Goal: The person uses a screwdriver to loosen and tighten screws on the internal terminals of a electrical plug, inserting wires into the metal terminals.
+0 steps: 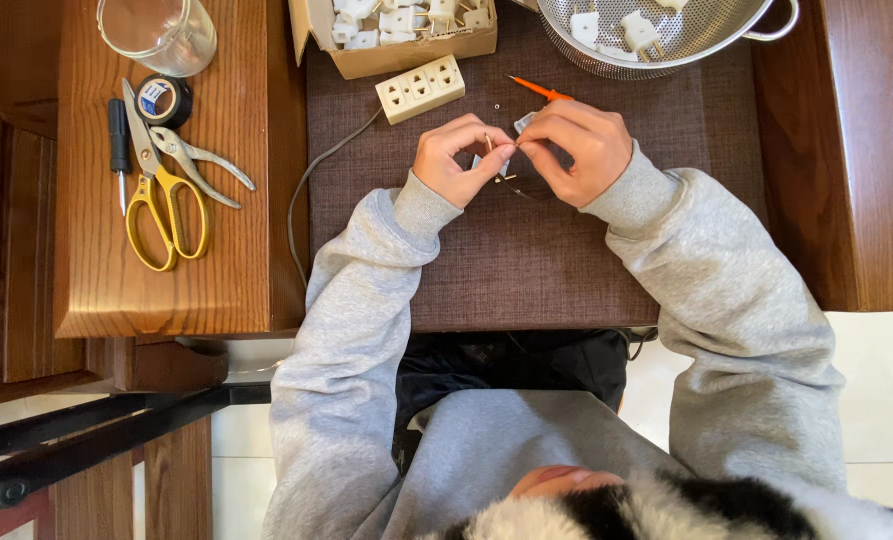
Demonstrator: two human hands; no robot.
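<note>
My left hand (458,160) and my right hand (581,148) meet over the brown mat (526,260), fingertips pinched together on a small white plug part (522,124) with thin metal prongs. My right hand also grips an orange-handled screwdriver (538,89), whose handle sticks out past the knuckles toward the back. Most of the part is hidden by my fingers. A cream power strip (421,88) with a grey cord lies just beyond my left hand.
A cardboard box (406,55) of white plug pieces and a metal colander (666,45) with more pieces stand at the back. On the wooden side table (106,290) to the left lie yellow scissors (162,205), pliers (201,165), a black tape roll (161,100) and a glass (161,30).
</note>
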